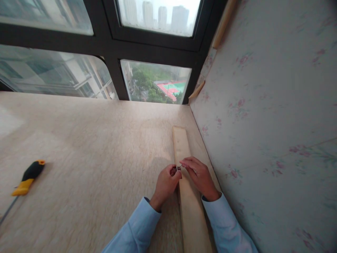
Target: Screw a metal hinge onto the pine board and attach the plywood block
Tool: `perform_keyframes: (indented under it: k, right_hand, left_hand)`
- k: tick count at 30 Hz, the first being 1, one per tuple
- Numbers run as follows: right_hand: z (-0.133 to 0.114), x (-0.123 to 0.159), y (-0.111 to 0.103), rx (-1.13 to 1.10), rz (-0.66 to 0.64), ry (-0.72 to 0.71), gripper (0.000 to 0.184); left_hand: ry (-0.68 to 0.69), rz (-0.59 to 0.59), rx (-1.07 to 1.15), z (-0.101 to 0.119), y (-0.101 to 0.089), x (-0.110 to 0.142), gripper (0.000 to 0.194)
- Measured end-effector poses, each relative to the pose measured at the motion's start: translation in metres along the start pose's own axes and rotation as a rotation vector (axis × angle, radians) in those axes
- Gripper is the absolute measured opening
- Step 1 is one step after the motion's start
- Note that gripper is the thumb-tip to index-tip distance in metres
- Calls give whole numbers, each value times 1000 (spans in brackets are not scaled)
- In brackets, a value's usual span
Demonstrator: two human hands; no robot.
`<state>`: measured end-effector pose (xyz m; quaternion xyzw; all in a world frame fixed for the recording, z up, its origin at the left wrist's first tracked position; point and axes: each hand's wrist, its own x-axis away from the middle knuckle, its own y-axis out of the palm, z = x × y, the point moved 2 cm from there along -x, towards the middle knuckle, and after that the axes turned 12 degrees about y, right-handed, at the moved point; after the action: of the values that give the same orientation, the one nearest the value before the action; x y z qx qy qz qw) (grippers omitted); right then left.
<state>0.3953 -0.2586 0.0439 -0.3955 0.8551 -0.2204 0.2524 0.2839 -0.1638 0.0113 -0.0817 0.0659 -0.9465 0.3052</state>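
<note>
Just beside the flowered wall (263, 88), a wooden board (193, 211) lies on the marbled ledge (105, 151); over it, the left hand (166, 182) pinches a small metallic piece (178, 168), the right hand (199, 175) something too tiny to identify.

A broad beige ledge (100, 168) with brownish veining is spreading across the view. A long wooden board (193, 214) is lying lengthwise on its right side; a black-and-yellow screwdriver (29, 178) is resting well apart, at left.
</note>
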Motion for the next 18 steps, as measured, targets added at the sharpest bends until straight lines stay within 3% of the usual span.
perform_keyframes:
  k: [9, 18]
  right_hand:
    - [1, 1, 4, 8, -84, 32, 27]
    - [0, 0, 3, 3, -71, 30, 19]
  left_hand:
    - [6, -2, -6, -2, 1, -1, 23]
    - [27, -12, -20, 1, -1, -1, 23]
